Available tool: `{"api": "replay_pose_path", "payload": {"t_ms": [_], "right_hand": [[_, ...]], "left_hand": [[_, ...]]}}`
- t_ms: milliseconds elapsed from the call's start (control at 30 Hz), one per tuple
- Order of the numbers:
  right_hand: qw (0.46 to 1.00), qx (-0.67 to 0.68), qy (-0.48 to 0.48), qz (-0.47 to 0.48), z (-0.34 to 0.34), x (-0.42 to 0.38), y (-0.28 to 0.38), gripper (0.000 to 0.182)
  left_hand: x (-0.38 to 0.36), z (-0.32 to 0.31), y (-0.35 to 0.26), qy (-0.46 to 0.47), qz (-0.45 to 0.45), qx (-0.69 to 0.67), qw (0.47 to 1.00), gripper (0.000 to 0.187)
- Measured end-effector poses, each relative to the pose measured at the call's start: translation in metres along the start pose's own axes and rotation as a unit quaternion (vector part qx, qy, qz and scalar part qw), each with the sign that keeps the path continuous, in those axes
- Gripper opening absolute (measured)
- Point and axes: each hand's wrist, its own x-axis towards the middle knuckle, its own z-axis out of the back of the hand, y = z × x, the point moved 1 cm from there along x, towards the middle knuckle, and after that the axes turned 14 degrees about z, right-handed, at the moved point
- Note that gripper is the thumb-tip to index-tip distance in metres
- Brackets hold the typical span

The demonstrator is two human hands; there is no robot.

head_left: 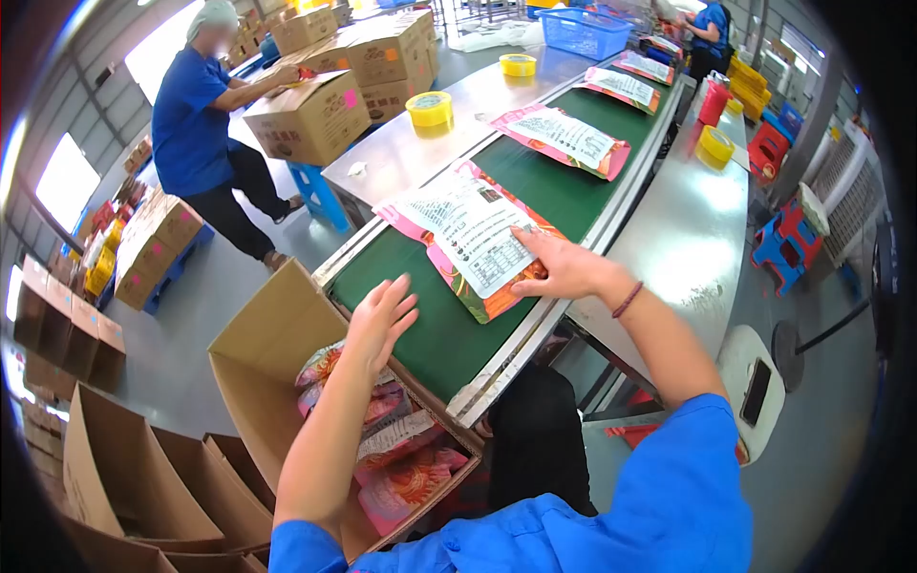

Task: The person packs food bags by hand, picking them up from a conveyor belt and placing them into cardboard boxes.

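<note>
A pink printed pouch [478, 239] lies flat on the green conveyor belt [425, 329]. My right hand [554, 263] rests on the pouch's right edge, thumb and fingers apart. Over the near left part of the belt, my left hand [382, 320] is raised with its fingers spread and nothing in it. Below it stands an open cardboard box [272, 353], partly hidden by my left forearm, with several pink pouches [411, 487] inside. Farther up the belt lies another pouch [564, 138], with more behind it.
Yellow tape rolls [429, 110] stand on the metal table [382, 162] beside the belt. A person [196, 115] at the left touches a carton [310, 119]. Empty open boxes [134, 468] stand at lower left. A blue basket [585, 33] is at the far end.
</note>
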Motion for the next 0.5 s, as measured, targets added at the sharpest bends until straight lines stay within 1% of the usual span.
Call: {"api": "replay_pose_path", "payload": {"t_ms": [33,67,100,133,167,200,233,267,300,333,367,400,433,467,500], "right_hand": [[0.995,0.099,0.022,0.014,0.015,0.000,0.002,0.081],[0.994,0.107,0.013,-0.024,0.022,0.004,-0.005,0.073],[0.998,-0.017,-0.024,0.050,0.065,-0.012,-0.049,0.072],[0.977,-0.185,-0.063,0.087,0.103,0.013,-0.103,0.075],[0.972,-0.203,-0.090,0.074,0.105,0.029,-0.104,0.078],[0.968,-0.226,-0.101,0.049,0.095,0.042,-0.116,0.080],[0.948,-0.302,-0.098,-0.002,0.112,0.063,-0.123,0.083],[0.904,-0.417,-0.091,-0.028,0.105,0.076,-0.131,0.086],[0.907,-0.403,-0.083,-0.087,0.102,0.086,-0.133,0.091],[0.897,-0.411,-0.063,-0.150,0.097,0.090,-0.117,0.094],[0.895,-0.401,-0.053,-0.187,0.089,0.092,-0.118,0.096],[0.902,-0.377,-0.049,-0.204,0.078,0.093,-0.126,0.099],[0.880,-0.429,0.018,-0.204,0.064,0.102,-0.172,0.092],[0.852,-0.459,0.025,-0.251,0.057,0.102,-0.174,0.089],[0.848,-0.432,0.003,-0.306,0.061,0.096,-0.130,0.083]], "left_hand": [[0.009,-0.016,-0.005,-0.014,0.018,0.005,1.000,0.092],[0.018,-0.030,-0.010,-0.014,0.045,-0.008,0.999,0.084],[0.048,-0.092,0.007,0.017,0.102,-0.080,0.991,0.076],[0.078,-0.134,-0.016,0.054,0.055,-0.127,0.989,0.064],[0.080,-0.135,-0.024,0.045,0.050,-0.135,0.989,0.051],[0.089,-0.133,-0.017,-0.008,0.010,-0.114,0.993,0.046],[0.108,-0.141,-0.018,-0.040,-0.060,-0.115,0.991,0.041],[0.094,-0.140,-0.018,-0.069,-0.041,-0.134,0.988,0.038],[0.077,-0.138,-0.021,-0.099,-0.023,-0.155,0.983,0.035],[0.078,-0.128,-0.014,-0.096,-0.012,-0.157,0.983,0.035],[0.080,-0.112,-0.004,-0.092,0.001,-0.165,0.982,0.035],[0.070,-0.090,0.001,-0.086,0.011,-0.178,0.980,0.035],[0.051,-0.070,0.000,-0.074,0.019,-0.192,0.978,0.034],[0.028,-0.047,-0.004,-0.079,-0.067,-0.187,0.977,0.034],[0.004,-0.022,-0.011,-0.077,-0.154,-0.174,0.969,0.034]]}}
